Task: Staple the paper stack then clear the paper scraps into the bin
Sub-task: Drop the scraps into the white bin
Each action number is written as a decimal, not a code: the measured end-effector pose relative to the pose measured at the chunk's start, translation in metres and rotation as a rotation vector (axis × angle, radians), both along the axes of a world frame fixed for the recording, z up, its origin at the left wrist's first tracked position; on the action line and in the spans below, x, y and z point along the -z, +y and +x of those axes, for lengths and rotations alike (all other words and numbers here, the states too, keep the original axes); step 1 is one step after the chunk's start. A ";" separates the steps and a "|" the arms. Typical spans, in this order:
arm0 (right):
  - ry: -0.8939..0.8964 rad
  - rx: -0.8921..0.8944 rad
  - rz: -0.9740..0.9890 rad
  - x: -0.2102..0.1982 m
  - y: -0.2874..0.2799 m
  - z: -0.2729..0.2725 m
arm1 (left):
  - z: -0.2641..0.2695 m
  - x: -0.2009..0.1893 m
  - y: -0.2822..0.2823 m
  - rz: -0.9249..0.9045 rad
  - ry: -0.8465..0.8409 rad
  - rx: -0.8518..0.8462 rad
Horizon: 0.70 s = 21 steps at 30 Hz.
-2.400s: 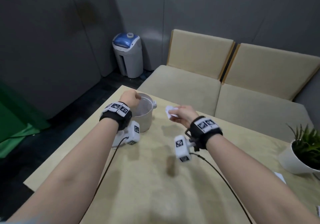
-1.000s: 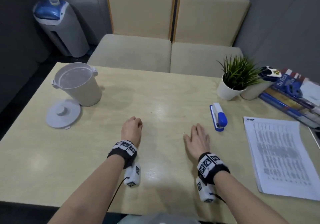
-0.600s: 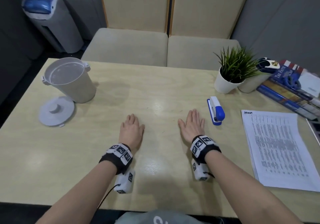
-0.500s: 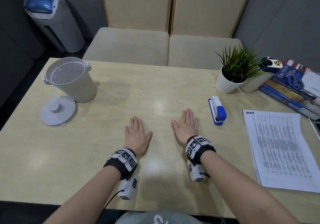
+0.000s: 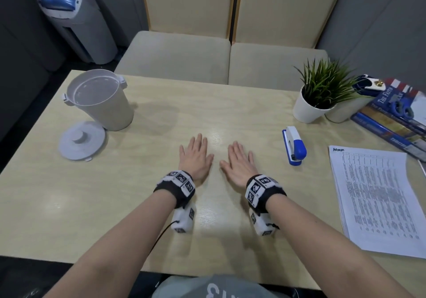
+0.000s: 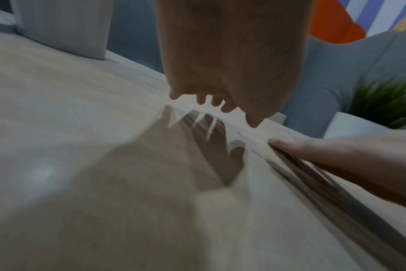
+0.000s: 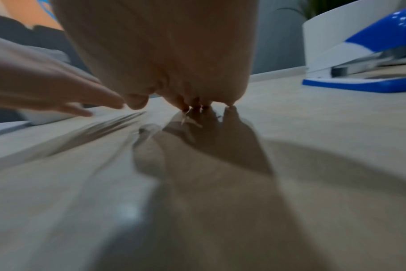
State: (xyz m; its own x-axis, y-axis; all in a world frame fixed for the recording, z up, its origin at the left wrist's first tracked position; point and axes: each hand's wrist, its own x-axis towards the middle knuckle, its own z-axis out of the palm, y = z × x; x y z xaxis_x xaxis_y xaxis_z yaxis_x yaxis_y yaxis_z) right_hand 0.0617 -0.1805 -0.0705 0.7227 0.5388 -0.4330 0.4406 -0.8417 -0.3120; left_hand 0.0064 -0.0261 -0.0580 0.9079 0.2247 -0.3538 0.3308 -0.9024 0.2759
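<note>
Both hands lie flat, palms down, side by side at the middle of the wooden table (image 5: 69, 196). My left hand (image 5: 196, 154) and right hand (image 5: 238, 159) have straight fingers and hold nothing. A blue and white stapler (image 5: 295, 145) lies just right of the right hand, also close up in the right wrist view as the stapler (image 7: 369, 62). The printed paper stack (image 5: 378, 200) lies at the right edge. A white bin (image 5: 101, 100) stands open at the far left, its lid (image 5: 80, 140) on the table beside it. No paper scraps show on the table.
A potted plant (image 5: 320, 92) in a white pot stands at the back right beside a second pot (image 5: 345, 110). Books (image 5: 391, 122) are piled at the far right. Two cushioned seats (image 5: 221, 53) sit behind the table, a floor waste bin (image 5: 73, 18) at left.
The right hand held a white scrap near the bin 2.4 s ago; now it is empty. Both hands came back to the table's middle, the left fist opened, and both lie flat.
</note>
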 end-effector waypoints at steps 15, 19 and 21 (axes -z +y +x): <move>0.002 -0.123 0.028 -0.002 -0.003 -0.029 | -0.040 0.009 -0.006 0.030 0.112 0.225; -0.072 0.114 0.121 -0.003 -0.028 -0.034 | -0.058 0.004 -0.007 -0.015 0.078 0.178; -0.096 0.278 0.086 0.000 -0.034 -0.023 | -0.065 0.002 -0.004 -0.026 0.058 0.114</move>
State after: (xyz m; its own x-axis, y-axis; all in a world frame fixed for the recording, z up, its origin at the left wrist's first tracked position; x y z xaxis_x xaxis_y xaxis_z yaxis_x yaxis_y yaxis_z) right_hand 0.0382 -0.2143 -0.0702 0.8830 0.3460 -0.3171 0.2278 -0.9066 -0.3551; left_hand -0.0584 -0.0298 -0.0601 0.9048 0.1114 -0.4109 0.2428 -0.9278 0.2833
